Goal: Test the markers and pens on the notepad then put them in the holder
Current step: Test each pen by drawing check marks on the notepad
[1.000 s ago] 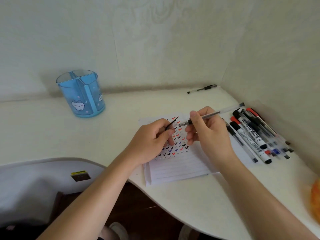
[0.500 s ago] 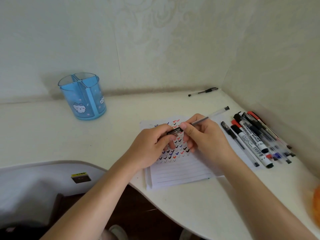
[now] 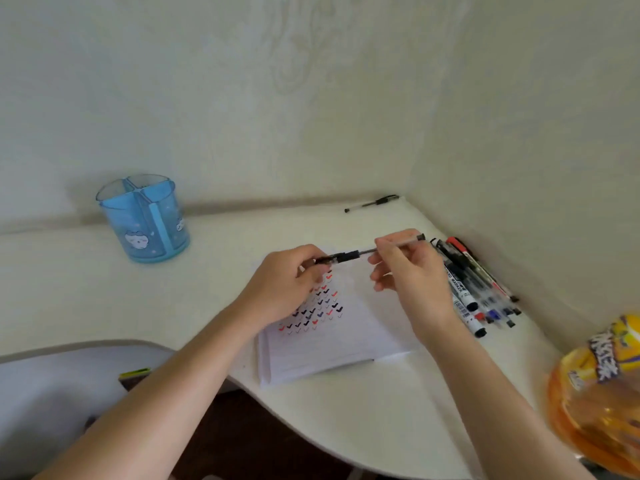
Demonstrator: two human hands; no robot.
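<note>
A clear-barrelled black pen (image 3: 367,251) is held level above the notepad (image 3: 332,337), which carries rows of red, blue and black check marks. My right hand (image 3: 408,271) grips the pen's barrel near its back end. My left hand (image 3: 291,285) pinches the cap end at the pen's tip; the cap sits on the pen. The blue holder (image 3: 145,220) with its compartments stands at the back left, nothing visible inside. A pile of markers and pens (image 3: 474,285) lies to the right of the notepad.
A lone black pen (image 3: 372,203) lies near the back wall. An orange snack bag (image 3: 599,393) sits at the right edge. The white table curves inward at the front; a chair back (image 3: 69,386) is at the lower left. Walls close off the back and right.
The cap in my left hand has been pushed onto the pen's tip. Both hands have lifted slightly, and the view has shifted to show the orange bag.
</note>
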